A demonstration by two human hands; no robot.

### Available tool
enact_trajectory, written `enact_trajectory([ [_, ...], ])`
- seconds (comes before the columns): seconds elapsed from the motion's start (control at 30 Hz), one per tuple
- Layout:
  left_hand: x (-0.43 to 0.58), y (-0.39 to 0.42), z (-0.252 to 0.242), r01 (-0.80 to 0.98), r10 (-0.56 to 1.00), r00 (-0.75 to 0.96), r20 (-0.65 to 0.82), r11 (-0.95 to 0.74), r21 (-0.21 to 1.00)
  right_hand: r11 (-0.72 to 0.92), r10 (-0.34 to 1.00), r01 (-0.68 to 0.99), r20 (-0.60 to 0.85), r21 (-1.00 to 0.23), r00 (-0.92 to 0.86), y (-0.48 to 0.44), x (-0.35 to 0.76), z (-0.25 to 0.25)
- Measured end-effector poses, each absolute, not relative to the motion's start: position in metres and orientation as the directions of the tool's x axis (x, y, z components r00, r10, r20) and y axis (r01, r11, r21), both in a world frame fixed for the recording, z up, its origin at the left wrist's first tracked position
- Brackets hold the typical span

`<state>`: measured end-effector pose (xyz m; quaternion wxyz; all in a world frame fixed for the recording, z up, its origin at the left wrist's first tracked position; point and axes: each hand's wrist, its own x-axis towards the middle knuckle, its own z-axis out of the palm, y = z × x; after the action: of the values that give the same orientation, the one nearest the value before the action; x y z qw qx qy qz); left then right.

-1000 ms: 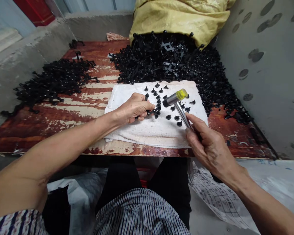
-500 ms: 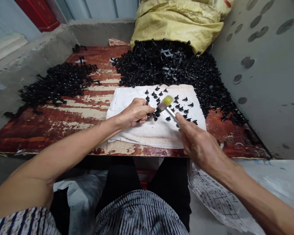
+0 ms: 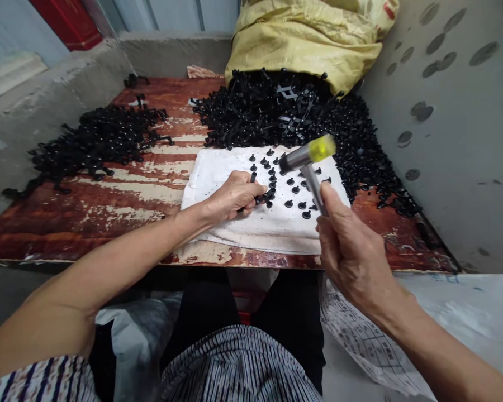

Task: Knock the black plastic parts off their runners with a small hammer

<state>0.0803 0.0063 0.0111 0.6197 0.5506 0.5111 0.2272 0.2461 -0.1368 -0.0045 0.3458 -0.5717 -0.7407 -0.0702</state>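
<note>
Gripped in my right hand is a mallet with a metal handle, one black face and one yellow face. Its head is raised over the white cloth. My left hand is closed around a black plastic part and rests on the cloth; my fingers cover much of the part. Several small black round-based pegs stand on the cloth to the right of my left hand and beyond it.
A yellow woven sack spills a large heap of black plastic parts behind the cloth. Another pile of black parts lies left on the worn red-brown board. A grey spotted panel rises at the right.
The mallet has lifted up and to the right, away from the part in my left hand. My left hand keeps its hold and has barely moved.
</note>
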Motion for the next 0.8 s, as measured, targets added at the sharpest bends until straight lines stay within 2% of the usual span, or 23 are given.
enact_trajectory([
  [0.1, 0.081, 0.005, 0.013, 0.281, 0.847, 0.365, -0.386, 0.295, 0.913, 0.336, 0.838, 0.887, 0.531, -0.317, -0.127, -0.14, 0.243, -0.005],
  [0.27, 0.081, 0.004, 0.014, 0.223, 0.854, 0.373, -0.364, 0.298, 0.928, 0.317, 0.783, 0.906, 0.616, -0.279, -0.085, -0.138, 0.244, 0.002],
  [0.33, 0.081, 0.005, 0.013, 0.21, 0.858, 0.368, -0.358, 0.299, 0.931, 0.263, 0.834, 0.94, 0.541, -0.22, -0.107, -0.133, 0.248, 0.001],
  [0.4, 0.081, 0.006, 0.012, 0.203, 0.865, 0.356, -0.353, 0.297, 0.933, 0.218, 0.906, 0.96, 0.401, -0.175, -0.132, -0.13, 0.251, 0.002],
  [0.47, 0.081, 0.006, 0.011, 0.21, 0.867, 0.348, -0.356, 0.298, 0.931, 0.214, 0.924, 0.957, 0.358, -0.193, -0.135, -0.129, 0.252, 0.007],
  [0.6, 0.08, 0.006, 0.012, 0.239, 0.858, 0.358, -0.368, 0.296, 0.925, 0.274, 0.791, 0.924, 0.609, -0.268, -0.058, -0.135, 0.245, 0.021],
  [0.67, 0.08, 0.006, 0.012, 0.244, 0.858, 0.367, -0.359, 0.283, 0.928, 0.261, 0.771, 0.933, 0.635, -0.247, -0.048, -0.138, 0.243, 0.02],
  [0.8, 0.081, 0.006, 0.011, 0.275, 0.858, 0.367, -0.359, 0.269, 0.923, 0.173, 0.923, 0.978, 0.365, -0.117, -0.12, -0.134, 0.248, 0.007],
])
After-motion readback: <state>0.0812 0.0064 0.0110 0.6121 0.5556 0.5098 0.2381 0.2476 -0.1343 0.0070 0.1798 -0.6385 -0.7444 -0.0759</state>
